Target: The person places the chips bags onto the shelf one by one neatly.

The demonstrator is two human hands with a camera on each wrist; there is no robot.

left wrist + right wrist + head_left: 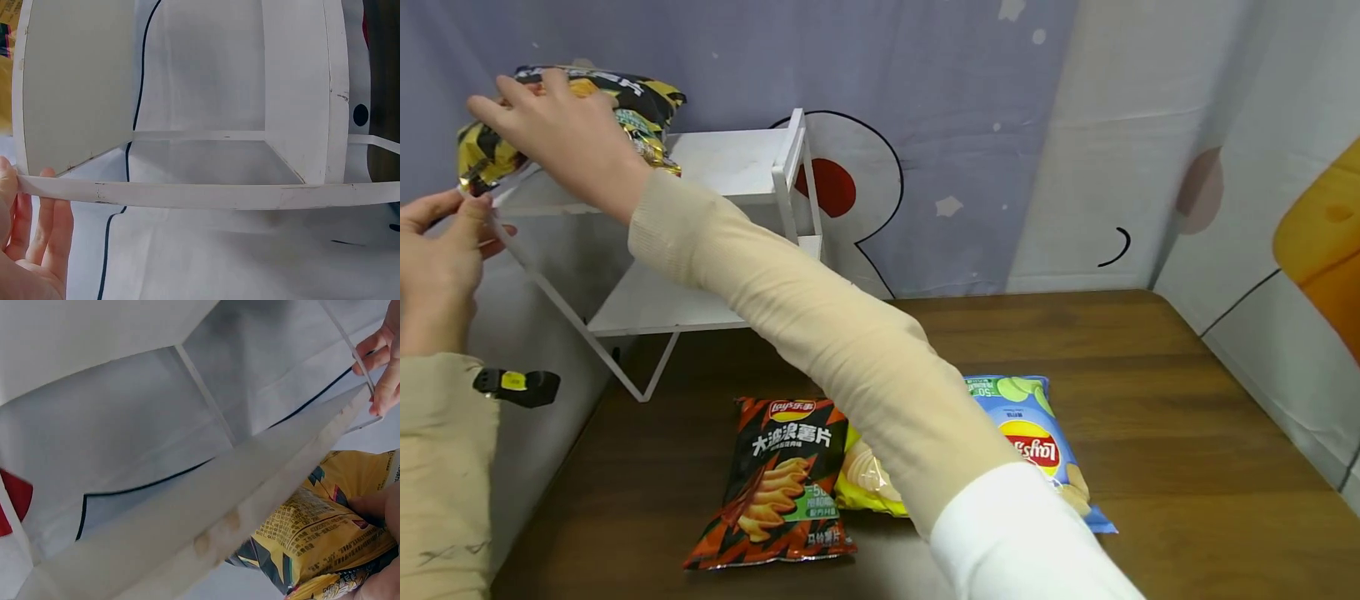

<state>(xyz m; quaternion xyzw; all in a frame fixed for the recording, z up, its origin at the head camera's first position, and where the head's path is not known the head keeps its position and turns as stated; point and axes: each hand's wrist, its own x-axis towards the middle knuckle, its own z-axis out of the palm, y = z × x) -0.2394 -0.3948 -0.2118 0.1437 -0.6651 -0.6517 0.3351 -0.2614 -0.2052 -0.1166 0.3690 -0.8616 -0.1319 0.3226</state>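
Observation:
A black and yellow bag of chips (643, 96) lies at the left end of the upper board of a white two-tier shelf (730, 158). My right hand (576, 137) reaches across and grips this bag from above. In the right wrist view, the bag's yellow printed side (319, 528) shows beside the board's edge, with fingers around it at the right border. My left hand (445, 258) pinches the shelf's white frame near its upper left corner, just below the bag. The left wrist view shows the thumb and fingers about the end of the white bar (219, 195).
On the brown wooden table (1150, 400) lie a black and red bag of chips (782, 483), a yellow bag (865, 479) and a blue bag (1030, 433). My right sleeve partly covers the yellow and blue ones. A patterned curtain (955, 150) hangs behind the shelf.

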